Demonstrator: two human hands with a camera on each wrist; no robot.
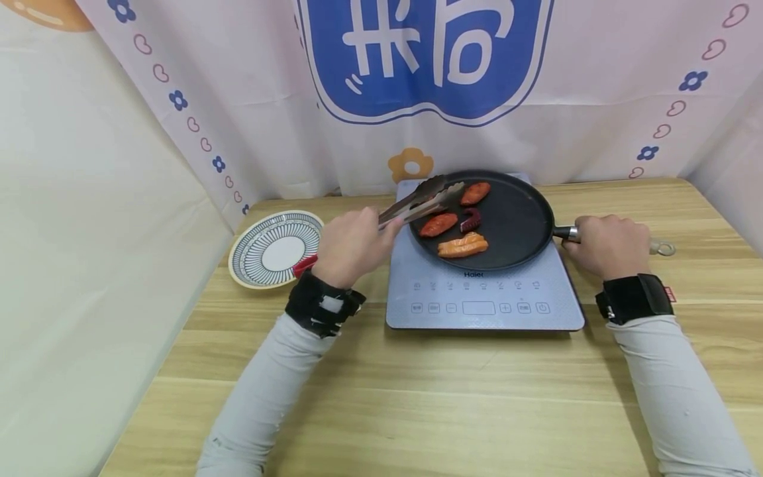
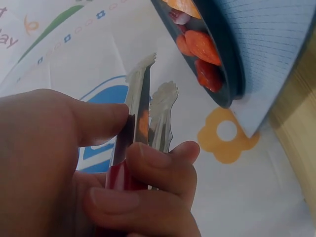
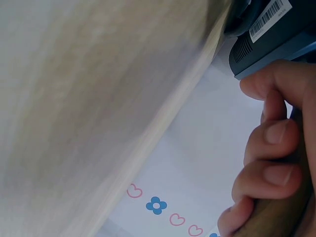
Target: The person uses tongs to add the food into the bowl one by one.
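Note:
My left hand [image 1: 353, 248] grips a pair of metal tongs [image 1: 417, 202] with red handles, fingers wrapped round the arms. The scalloped tips stand apart over the left part of a round black frying pan [image 1: 515, 218]. In the left wrist view nothing shows between the tong tips [image 2: 157, 81]. Several food pieces lie in the pan: reddish oval pieces [image 1: 438, 225], a dark red curled piece [image 1: 471, 220] and an orange striped piece [image 1: 463, 246] nearest me. The tongs partly cover the pan's left side. My right hand [image 1: 610, 246] holds the pan's handle [image 1: 658, 247], fingers curled round it.
Beneath the pan is a light-blue induction cooktop [image 1: 485, 318] with a row of touch buttons. To the left, behind my left hand, sits a white plate [image 1: 283, 254] with a dark line pattern. A printed curtain [image 1: 268, 132] hangs along the wooden table's [image 1: 465, 411] back edge.

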